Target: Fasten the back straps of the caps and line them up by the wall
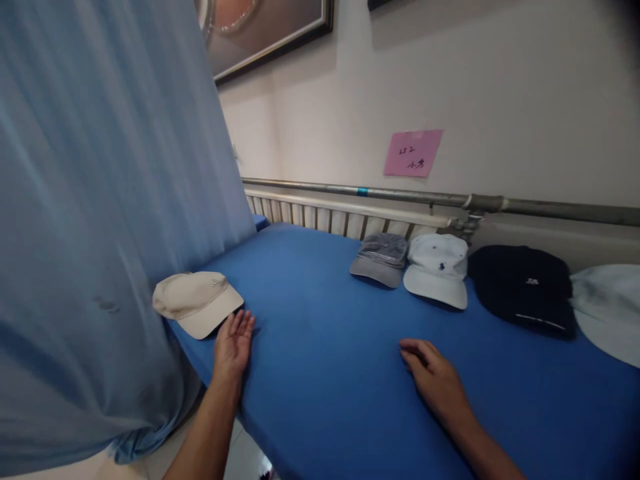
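Observation:
My left hand (233,345) lies flat and open on the blue surface (310,320), its fingertips just short of the brim of a beige cap (196,301). My right hand (434,377) rests on the same surface near the middle, fingers loosely curled downward and holding nothing. Farther back, a row of caps lies along the wall side: a grey cap (381,258), a white cap (438,269), a black cap (523,287) and a pale cap (611,308) cut off at the right edge.
A light blue curtain (100,220) hangs at the left, touching the beige cap. A metal pipe (450,199) and a radiator (340,219) run along the wall behind the caps. A pink note (413,153) is stuck on the wall; a framed picture (265,30) hangs above.

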Motion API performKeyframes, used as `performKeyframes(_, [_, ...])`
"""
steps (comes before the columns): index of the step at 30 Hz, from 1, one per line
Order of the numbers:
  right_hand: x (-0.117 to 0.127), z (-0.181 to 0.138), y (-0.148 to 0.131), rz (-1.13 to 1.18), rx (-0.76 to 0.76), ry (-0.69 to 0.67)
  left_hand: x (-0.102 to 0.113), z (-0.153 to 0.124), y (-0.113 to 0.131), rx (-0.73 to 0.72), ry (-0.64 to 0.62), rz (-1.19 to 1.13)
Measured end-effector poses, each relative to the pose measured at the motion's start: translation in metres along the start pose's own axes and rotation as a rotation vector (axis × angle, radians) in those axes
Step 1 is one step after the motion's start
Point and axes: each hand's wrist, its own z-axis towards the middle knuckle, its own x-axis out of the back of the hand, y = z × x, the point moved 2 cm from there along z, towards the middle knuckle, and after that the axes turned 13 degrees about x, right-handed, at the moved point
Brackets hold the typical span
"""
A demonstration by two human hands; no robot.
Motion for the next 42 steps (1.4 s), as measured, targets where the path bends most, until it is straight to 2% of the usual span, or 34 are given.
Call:
performKeyframes(2, [0.001, -0.002, -0.002, 0.013, 0.003, 0.004, 0.011, 0.003, 0.017, 0.005, 0.018, -0.090])
performKeyframes(5, [0.005, -0.008, -0.006, 0.032, -0.003, 0.007, 0.016, 0.008, 0.032, 0.037, 0.014, -0.157])
performKeyframes(10, [0.016, -0.031, -0.013, 0.054, -0.039, 0.020, 0.013, 0.000, 0.023, 0.003, -0.032, -0.125])
performKeyframes(13, [0.022, -0.047, -0.018, 0.074, -0.060, 0.041, 0.017, -0.019, 0.004, -0.001, -0.132, -0.013])
performKeyframes(17, [0.028, -0.064, -0.026, 0.125, -0.146, 0.066, 0.025, -0.052, -0.020, 0.059, -0.360, 0.241])
performKeyframes(20, [0.031, -0.073, -0.029, 0.226, -0.187, 0.111, 0.028, -0.072, -0.027, 0.095, -0.516, 0.446])
performKeyframes(23, [0.032, -0.082, -0.027, 0.351, -0.190, 0.170, 0.027, -0.082, -0.028, 0.075, -0.591, 0.558])
performKeyframes(26, [0.033, -0.089, -0.024, 0.410, -0.181, 0.154, 0.022, -0.085, -0.031, 0.017, -0.588, 0.582])
performKeyframes(31, [0.033, -0.099, -0.031, 0.526, -0.127, 0.120, 0.016, -0.089, -0.050, -0.049, -0.507, 0.589])
performKeyframes(36, [0.034, -0.117, -0.047, 0.467, -0.064, 0.127, 0.016, -0.098, -0.071, -0.055, -0.446, 0.548])
performKeyframes(38, [0.034, -0.127, -0.052, 0.448, -0.013, 0.110, 0.013, -0.100, -0.078, -0.043, -0.447, 0.534])
performKeyframes(42, [0.034, -0.149, -0.060, 0.333, 0.182, 0.075, -0.005, -0.103, -0.092, -0.026, -0.486, 0.543])
